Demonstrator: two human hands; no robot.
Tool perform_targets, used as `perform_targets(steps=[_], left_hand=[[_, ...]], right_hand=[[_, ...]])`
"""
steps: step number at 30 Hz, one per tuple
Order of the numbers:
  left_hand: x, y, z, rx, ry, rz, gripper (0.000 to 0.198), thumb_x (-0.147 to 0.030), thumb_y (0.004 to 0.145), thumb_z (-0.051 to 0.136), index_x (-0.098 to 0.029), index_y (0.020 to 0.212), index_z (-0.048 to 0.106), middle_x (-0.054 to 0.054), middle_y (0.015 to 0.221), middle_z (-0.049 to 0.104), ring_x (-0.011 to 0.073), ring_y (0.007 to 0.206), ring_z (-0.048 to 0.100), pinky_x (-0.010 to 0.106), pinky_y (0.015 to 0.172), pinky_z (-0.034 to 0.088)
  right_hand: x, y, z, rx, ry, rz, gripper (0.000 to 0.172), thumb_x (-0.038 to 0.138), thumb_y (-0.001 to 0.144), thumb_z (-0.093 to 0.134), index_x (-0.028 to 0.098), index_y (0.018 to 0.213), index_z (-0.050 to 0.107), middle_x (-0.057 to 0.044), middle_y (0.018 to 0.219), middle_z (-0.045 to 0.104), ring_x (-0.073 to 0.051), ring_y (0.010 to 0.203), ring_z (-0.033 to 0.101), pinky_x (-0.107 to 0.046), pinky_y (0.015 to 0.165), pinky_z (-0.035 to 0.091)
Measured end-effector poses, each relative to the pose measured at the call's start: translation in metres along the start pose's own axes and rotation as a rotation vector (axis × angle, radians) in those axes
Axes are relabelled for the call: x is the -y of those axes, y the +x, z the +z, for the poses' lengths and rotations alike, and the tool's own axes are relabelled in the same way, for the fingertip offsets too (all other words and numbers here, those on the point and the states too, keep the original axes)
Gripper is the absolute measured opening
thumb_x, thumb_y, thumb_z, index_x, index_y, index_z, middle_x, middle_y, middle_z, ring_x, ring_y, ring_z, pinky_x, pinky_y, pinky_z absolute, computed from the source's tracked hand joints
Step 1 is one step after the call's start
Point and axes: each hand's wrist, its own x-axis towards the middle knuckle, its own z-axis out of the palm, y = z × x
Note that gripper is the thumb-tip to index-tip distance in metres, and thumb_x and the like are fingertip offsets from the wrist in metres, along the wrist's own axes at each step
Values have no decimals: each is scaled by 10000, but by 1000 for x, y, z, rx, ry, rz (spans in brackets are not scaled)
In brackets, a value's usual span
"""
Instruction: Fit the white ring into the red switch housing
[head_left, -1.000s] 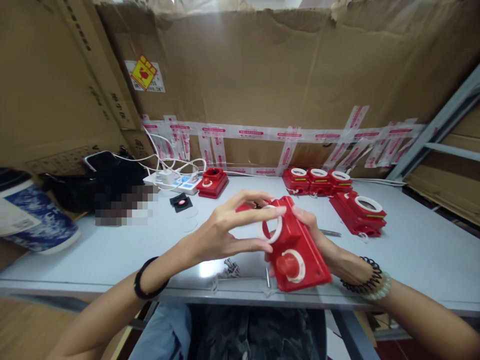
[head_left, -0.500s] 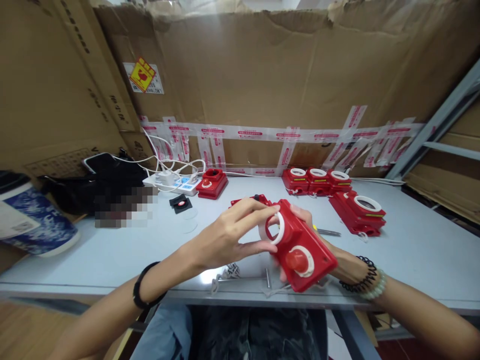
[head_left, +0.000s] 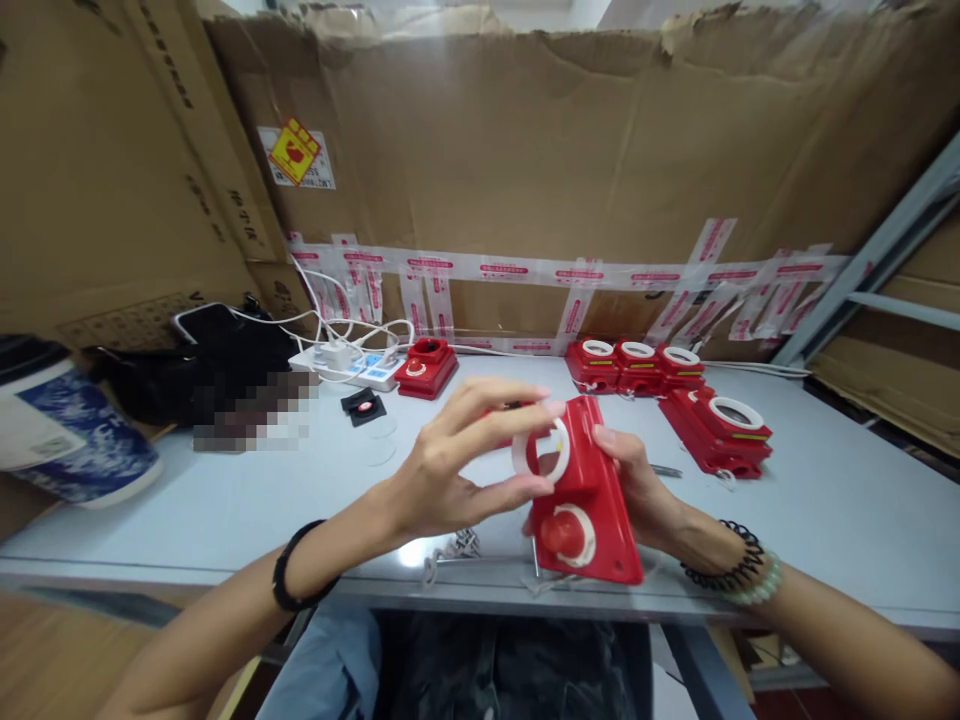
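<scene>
In my right hand (head_left: pixel 637 475) is a red plastic housing (head_left: pixel 600 490), tilted above the desk's front part, with my thumb on its right edge and the other fingers hidden behind it. A rounded red knob in a white collar (head_left: pixel 568 536) sticks out of its lower part. My left hand (head_left: pixel 457 460) pinches a white ring (head_left: pixel 519 458) between the thumb and fingers at the housing's upper round opening. Whether the ring is seated cannot be told. Behind my left fingers another red part is mostly hidden. Below lie a thin metal T-shaped tool (head_left: pixel 487 560) and white cord.
Several red housings with white rings (head_left: pixel 637 365) stand at the back right, and a larger one (head_left: pixel 720 430) in front. A red housing (head_left: pixel 426 368) sits beside the power strip (head_left: pixel 364 370). A patterned cup (head_left: pixel 75 430) stands left. Clear discs (head_left: pixel 381 450) lie near a black piece (head_left: pixel 364 407).
The red housing has turned more upright and shifted slightly left in my right hand, whose thumb now shows on its edge. My left fingers remain at the white ring.
</scene>
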Motion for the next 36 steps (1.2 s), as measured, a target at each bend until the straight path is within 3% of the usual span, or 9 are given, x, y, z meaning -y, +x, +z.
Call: perform_targets(steps=[3, 5, 9, 13, 17, 19, 23, 31, 36], left_hand=[[4, 0, -2, 95, -45, -169, 508, -409, 879, 600, -214, 1330, 476, 121, 1284, 562, 243, 1194, 531, 417, 987, 473], [8, 0, -6, 121, -25, -243, 420, -356, 915, 549, -217, 1307, 498, 108, 1280, 568, 232, 1207, 517, 414, 1005, 455], [25, -2, -20, 144, 128, -371, 251, -291, 929, 511, -191, 1139, 604, 87, 1130, 630, 209, 1067, 572, 385, 928, 472], [38, -14, -35, 427, 189, -467, 195, -300, 918, 504, -176, 1001, 630, 63, 972, 651, 192, 898, 597, 351, 820, 474], [30, -29, -42, 772, 78, -535, 202, -341, 905, 537, -209, 1025, 631, 41, 1023, 660, 188, 917, 615, 314, 814, 466], [22, -35, -43, 878, 49, -585, 205, -344, 899, 552, -216, 1035, 636, 36, 1042, 663, 195, 935, 622, 307, 820, 463], [15, -42, -44, 917, 70, -622, 211, -328, 893, 553, -198, 1033, 644, 52, 1015, 667, 206, 916, 636, 299, 792, 465], [18, -45, -31, 971, 48, -614, 146, -276, 864, 578, -189, 960, 646, 51, 974, 655, 193, 902, 630, 276, 783, 466], [34, -50, -53, 825, 101, -623, 218, -329, 925, 464, -212, 1059, 590, 55, 1078, 620, 188, 938, 606, 295, 826, 460]], right_hand=[[9, 5, 5, -50, 68, -72, 390, 457, 767, 634, 206, 1051, 542, -45, 902, 680, -180, 813, 672, -344, 772, 547], [12, 6, 1, -124, 13, -132, 471, 365, 702, 724, 246, 1085, 477, -13, 937, 657, -152, 830, 659, -309, 775, 541], [14, 7, -14, -308, -393, -342, 628, 232, 590, 817, 276, 1079, 427, -20, 1059, 583, -161, 958, 618, -319, 854, 525], [19, 9, -31, -478, -855, -571, 683, 248, 561, 831, 261, 1127, 449, -66, 1145, 548, -230, 1072, 578, -416, 982, 460], [26, 11, -46, -631, -1036, -600, 718, 308, 667, 756, 245, 1286, 398, -73, 1081, 590, -231, 982, 611, -431, 911, 496], [28, 11, -52, -691, -1139, -603, 655, 323, 706, 716, 230, 1289, 432, -79, 1061, 608, -231, 940, 616, -429, 869, 508], [29, 12, -58, -717, -1240, -593, 461, 349, 748, 674, 208, 1166, 539, -83, 1048, 637, -232, 910, 620, -434, 859, 498], [26, 13, -60, -709, -1154, -549, 513, 372, 746, 700, 212, 1196, 513, -76, 1046, 657, -223, 915, 644, -421, 863, 506], [26, 13, -56, -684, -1179, -546, 526, 377, 724, 710, 211, 1185, 517, -93, 1120, 638, -235, 944, 637, -433, 872, 506]])
